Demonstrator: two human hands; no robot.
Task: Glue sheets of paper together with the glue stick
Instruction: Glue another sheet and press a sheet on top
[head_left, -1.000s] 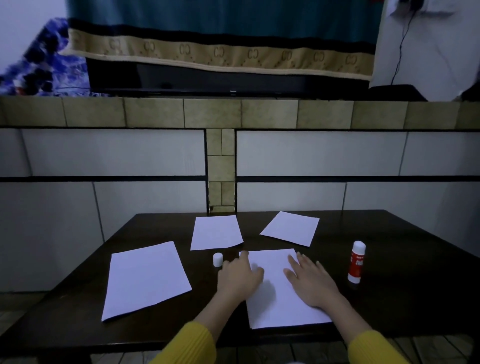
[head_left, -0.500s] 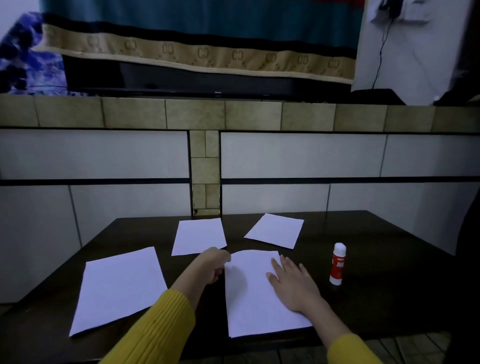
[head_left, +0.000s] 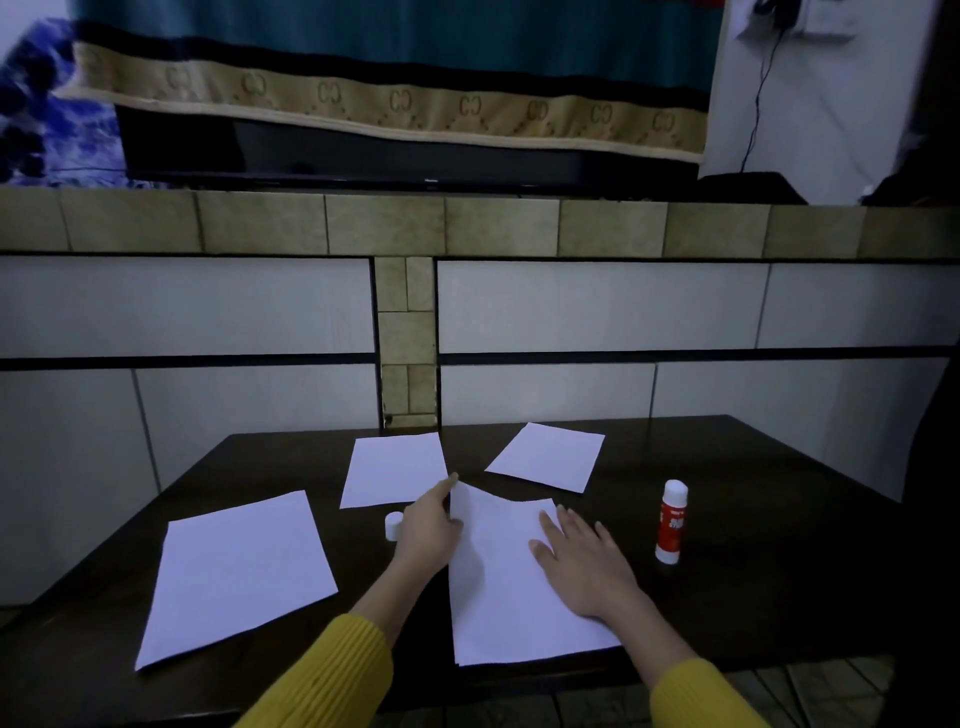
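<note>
Repeated interlocking "CC"-like monograms along the tan woven band of the teal hanging cloth at the far side; white marks on the red label of the white-capped glue stick at right, too small to read.

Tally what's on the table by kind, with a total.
Paper sheets: 4 visible; the near stack may hold more
Glue stick: 1
White cap: 1
Total: 6
</note>
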